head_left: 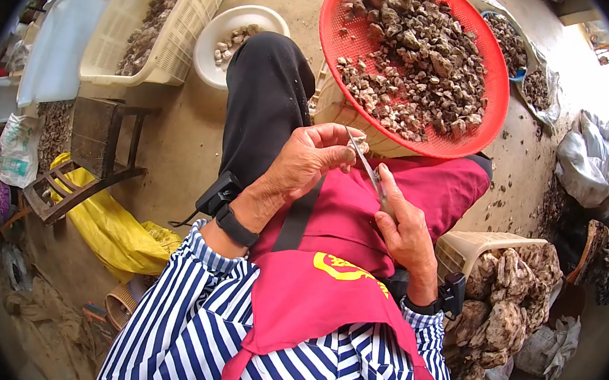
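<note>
The left hand [309, 155] is in the middle of the frame. Its thumb and fingers pinch a small, pale, rough lump [361, 145]. The right hand [408, 226], just right of the middle, is wrapped around a thin grey metal knife [369, 168]. The knife points up and to the left, and its blade is right at the lump. I cannot tell if it cuts in. Both hands are above a dark pink cloth apron [315, 305].

At the upper right of the middle is a big round red plastic tray [342, 41] with lots of grey-brown lumps [425, 44] in it. To its left, near the top, a round white bowl [203, 50] has a few pale bits [229, 47] inside. In the upper left stands a cream plastic crate [189, 21] with more lumps. A shiny yellow sack [110, 233] lies at the left.
</note>
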Demonstrator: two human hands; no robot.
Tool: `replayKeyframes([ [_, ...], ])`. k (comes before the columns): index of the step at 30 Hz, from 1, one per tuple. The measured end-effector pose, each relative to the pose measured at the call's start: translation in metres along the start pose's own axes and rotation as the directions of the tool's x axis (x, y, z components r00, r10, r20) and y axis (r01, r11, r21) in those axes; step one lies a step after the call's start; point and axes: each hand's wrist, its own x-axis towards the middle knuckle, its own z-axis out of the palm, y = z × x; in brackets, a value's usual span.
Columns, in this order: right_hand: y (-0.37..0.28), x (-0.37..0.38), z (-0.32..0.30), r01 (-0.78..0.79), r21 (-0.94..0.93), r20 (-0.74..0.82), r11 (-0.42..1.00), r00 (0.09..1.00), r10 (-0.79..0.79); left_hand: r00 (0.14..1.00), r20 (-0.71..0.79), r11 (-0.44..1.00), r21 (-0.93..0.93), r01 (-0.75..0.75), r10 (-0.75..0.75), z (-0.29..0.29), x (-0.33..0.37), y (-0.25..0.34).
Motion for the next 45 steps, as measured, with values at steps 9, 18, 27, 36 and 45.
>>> replayKeyframes([
  [9, 0.005, -0.005, -0.011, 0.065, -0.067, 0.076, 0.996, 0.995, -0.06, 0.999, -0.049, 0.995, 0.099, 0.02, -0.015, 0.004, 0.001, 0.005],
  [18, 0.004, -0.007, -0.012, 0.049, -0.105, 0.065, 0.993, 0.997, -0.043, 0.999, -0.038, 0.993, 0.114, 0.021, -0.017, 0.003, 0.0, 0.005],
  [27, 0.003, -0.007, -0.017, -0.023, -0.04, 0.145, 0.999, 0.989, 0.028, 1.0, 0.022, 0.993, 0.113, 0.014, -0.016, 0.002, 0.0, 0.001],
  [36, 0.0, -0.002, -0.012, -0.037, -0.218, 0.075, 0.975, 0.996, 0.054, 0.991, 0.036, 0.991, -0.037, 0.131, -0.13, 0.001, 0.001, 0.001],
  [45, 0.003, -0.007, -0.016, 0.01, -0.119, 0.107, 0.993, 0.994, 0.003, 0.993, 0.032, 0.991, -0.065, 0.12, -0.118, 0.001, 0.001, 0.003],
])
